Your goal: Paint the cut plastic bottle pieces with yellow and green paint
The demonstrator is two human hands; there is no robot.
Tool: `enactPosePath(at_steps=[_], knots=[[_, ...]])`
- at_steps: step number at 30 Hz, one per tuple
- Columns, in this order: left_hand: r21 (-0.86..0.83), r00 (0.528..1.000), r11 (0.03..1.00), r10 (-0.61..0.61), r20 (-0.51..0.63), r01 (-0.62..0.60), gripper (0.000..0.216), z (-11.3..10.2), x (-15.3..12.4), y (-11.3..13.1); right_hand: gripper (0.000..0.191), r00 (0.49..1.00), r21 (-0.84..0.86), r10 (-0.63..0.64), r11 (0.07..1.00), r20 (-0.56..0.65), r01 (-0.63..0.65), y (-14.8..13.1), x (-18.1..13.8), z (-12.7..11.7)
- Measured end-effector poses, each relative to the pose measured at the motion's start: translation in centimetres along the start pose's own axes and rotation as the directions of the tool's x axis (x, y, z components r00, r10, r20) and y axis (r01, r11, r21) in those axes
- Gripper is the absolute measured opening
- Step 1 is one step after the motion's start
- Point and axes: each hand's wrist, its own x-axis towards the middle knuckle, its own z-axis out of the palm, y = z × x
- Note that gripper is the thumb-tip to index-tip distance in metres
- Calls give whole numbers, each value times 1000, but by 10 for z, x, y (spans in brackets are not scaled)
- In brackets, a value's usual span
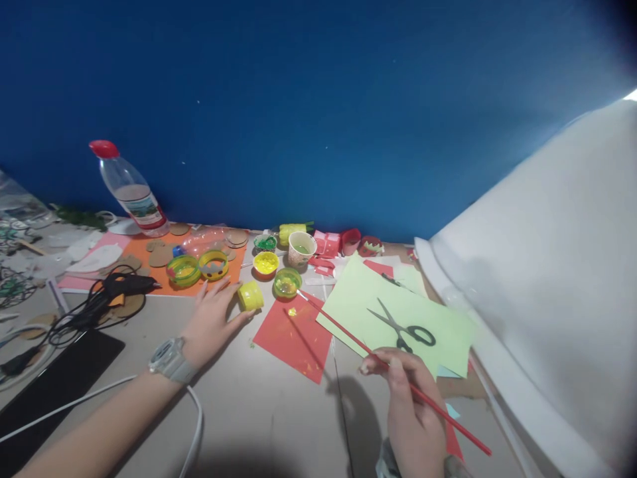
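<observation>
My right hand [411, 405] is closed round the red handle of a thin paintbrush [348, 335], whose tip points up-left toward a round green paint pot [286, 283]. My left hand [212, 322], with a grey watch on the wrist, lies flat on the table with fingers spread. Its fingertips touch a small yellow cap [250, 296] lying on its side. A red paper sheet [293, 337] spotted with yellow paint lies between my hands.
Black-handled scissors [404, 328] rest on light green paper [398, 315]. Several paint pots, a paper cup [301, 249] and a plastic bottle [130, 191] stand near the blue wall. A black glue gun [122, 285] and cables lie at left. White sheeting [547, 265] covers the right.
</observation>
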Motion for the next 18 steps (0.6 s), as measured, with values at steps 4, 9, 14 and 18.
enactPosePath(at_steps=[4, 9, 14, 18], knots=[[48, 1000, 999, 22, 3, -22, 55, 1, 0, 1, 25, 999, -19, 42, 999, -12, -42, 2, -2, -6], [92, 993, 989, 110, 39, -113, 53, -19, 2, 3, 27, 1000, -40, 24, 999, -12, -24, 0, -1, -9], [231, 954, 927, 272, 125, -295, 38, -52, 4, 1, 25, 1000, -26, -22, 999, -7, 21, -3, 6, -13], [353, 926, 865, 276, 258, -357, 48, -67, 12, 1, 26, 999, -35, -37, 999, 22, 38, -4, 10, -16]])
